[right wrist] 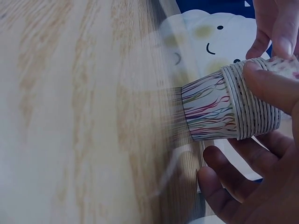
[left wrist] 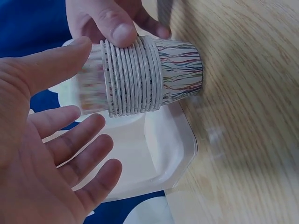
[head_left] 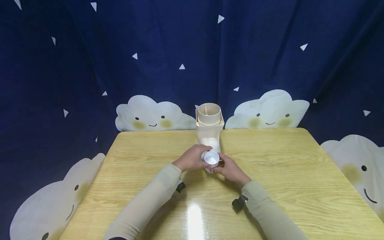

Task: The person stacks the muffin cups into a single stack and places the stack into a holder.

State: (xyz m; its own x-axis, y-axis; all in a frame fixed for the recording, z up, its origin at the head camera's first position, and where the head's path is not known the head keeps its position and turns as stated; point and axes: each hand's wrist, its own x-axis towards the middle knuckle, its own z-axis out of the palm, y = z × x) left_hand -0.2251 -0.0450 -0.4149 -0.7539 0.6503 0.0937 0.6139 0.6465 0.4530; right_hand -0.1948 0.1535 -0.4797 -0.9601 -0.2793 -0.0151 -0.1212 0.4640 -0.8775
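Patterned with thin coloured wavy lines, a stack of nested paper cups point(left wrist: 133, 77) is held upright over the table, its many rims close together. My right hand point(head_left: 229, 168) grips the stack around its rims, thumb on one side and fingers on the other. A blurred paper cup point(left wrist: 91, 84) stands partly out of the stack's top, between the thumb and forefinger of my left hand point(head_left: 193, 158); the other left fingers are spread loosely. In the head view the top cup's white inside point(head_left: 211, 158) faces up.
Behind the hands, a cream plastic stand point(head_left: 209, 131) with a round upright tube and a squarish rim stands at the wooden table's point(head_left: 156, 146) far edge. A dark blue curtain point(head_left: 162, 40) with white clouds hangs behind and at the sides.
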